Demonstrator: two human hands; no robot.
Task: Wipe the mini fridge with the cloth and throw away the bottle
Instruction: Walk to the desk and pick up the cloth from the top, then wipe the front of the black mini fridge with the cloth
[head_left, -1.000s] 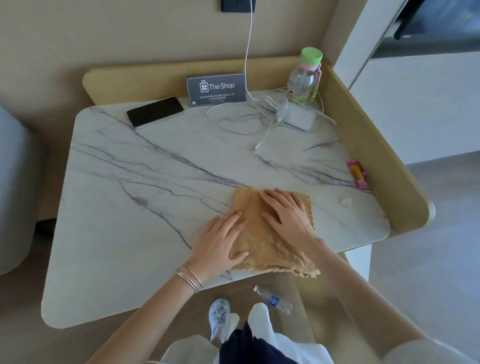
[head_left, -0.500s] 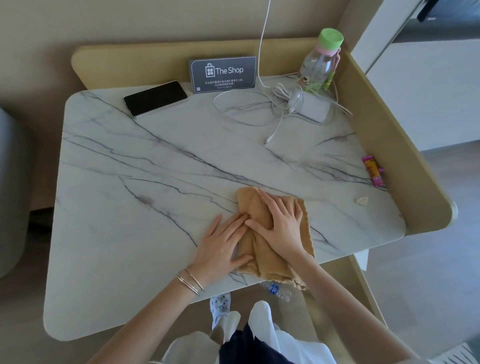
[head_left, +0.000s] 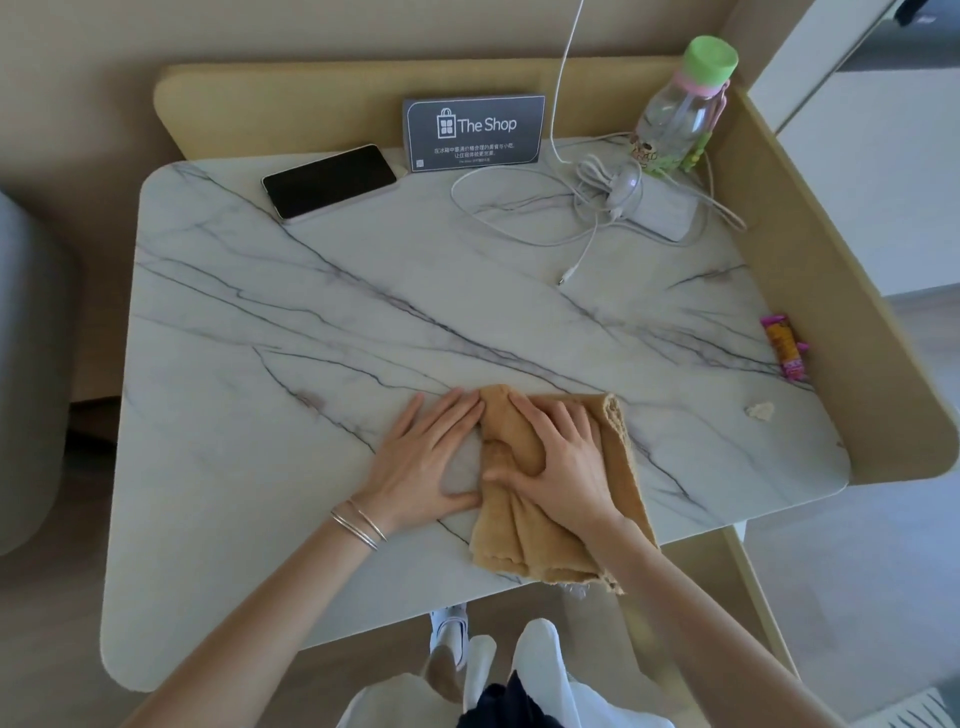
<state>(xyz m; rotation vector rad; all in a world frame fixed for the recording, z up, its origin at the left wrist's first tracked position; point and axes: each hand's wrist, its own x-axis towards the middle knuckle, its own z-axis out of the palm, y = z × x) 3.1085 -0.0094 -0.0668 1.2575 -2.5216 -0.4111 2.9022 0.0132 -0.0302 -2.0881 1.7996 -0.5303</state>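
A tan cloth lies bunched on the white marble top near its front edge, and its lower end hangs over that edge. My right hand presses down on the cloth with spread fingers, a fold gathered by the thumb. My left hand lies flat on the marble just left of the cloth, fingertips touching its edge. A clear bottle with a green cap stands upright in the back right corner.
A black phone, a "The Shop" sign and a white charger with tangled cable sit along the back. A pink candy wrapper and a crumb lie by the raised wooden rim on the right.
The cloth has been gathered narrower under my right hand. My left hand slid off the cloth onto bare marble. The small bottle seen on the floor earlier is now out of sight.
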